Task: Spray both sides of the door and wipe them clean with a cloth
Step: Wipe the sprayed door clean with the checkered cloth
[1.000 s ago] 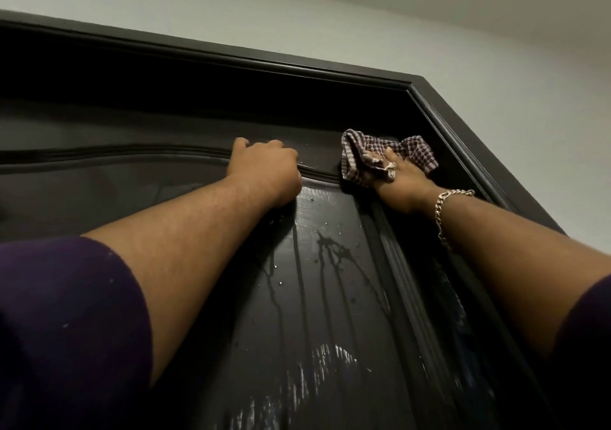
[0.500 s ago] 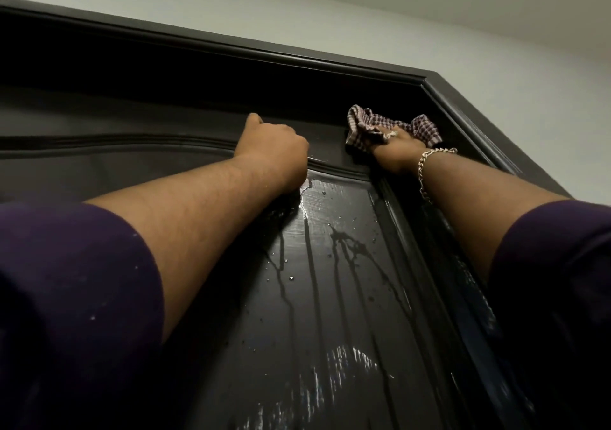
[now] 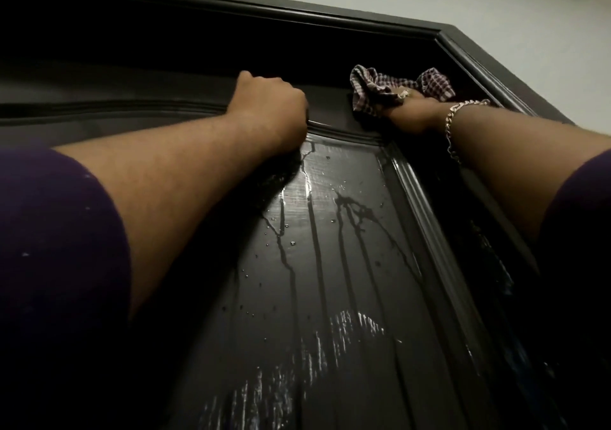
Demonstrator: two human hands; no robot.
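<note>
The dark glossy door (image 3: pixel 330 247) fills the view from below, wet with spray drops and long runs down its recessed panel. My right hand (image 3: pixel 413 113) grips a checked cloth (image 3: pixel 373 90) and presses it against the door's top right corner, just under the frame. My left hand (image 3: pixel 267 105) is curled into a fist and rests on the raised moulding at the top of the panel. I see nothing in it. No spray bottle is in view.
The dark door frame (image 3: pixel 297 16) runs across the top and down the right side. Above it are a white wall (image 3: pixel 496 6) and ceiling. A chain bracelet (image 3: pixel 451 125) hangs on my right wrist. Dark sleeves cover both upper arms.
My right hand has slid the cloth up the door into its top right corner. My left fist has stayed on the moulding.
</note>
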